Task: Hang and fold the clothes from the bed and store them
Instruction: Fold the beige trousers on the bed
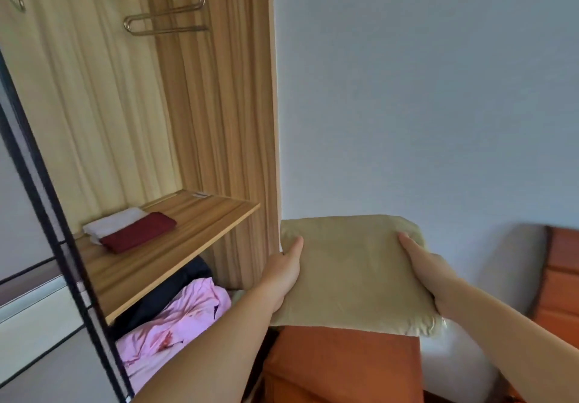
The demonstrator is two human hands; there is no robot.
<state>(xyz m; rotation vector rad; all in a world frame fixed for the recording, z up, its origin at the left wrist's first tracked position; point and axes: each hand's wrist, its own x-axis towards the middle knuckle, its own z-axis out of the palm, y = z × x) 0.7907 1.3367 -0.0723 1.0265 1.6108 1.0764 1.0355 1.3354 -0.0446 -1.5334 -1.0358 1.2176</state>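
Firmly 2-handed grip on folded khaki cloth [351, 274]

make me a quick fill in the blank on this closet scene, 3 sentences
1. Both hands, left hand and right hand, hold a folded ____ cloth.
2. On the wooden shelf, the dark red cloth lies beside a ____ one.
3. Below the shelf sits a crumpled ____ garment.

Missing words: tan; white; pink
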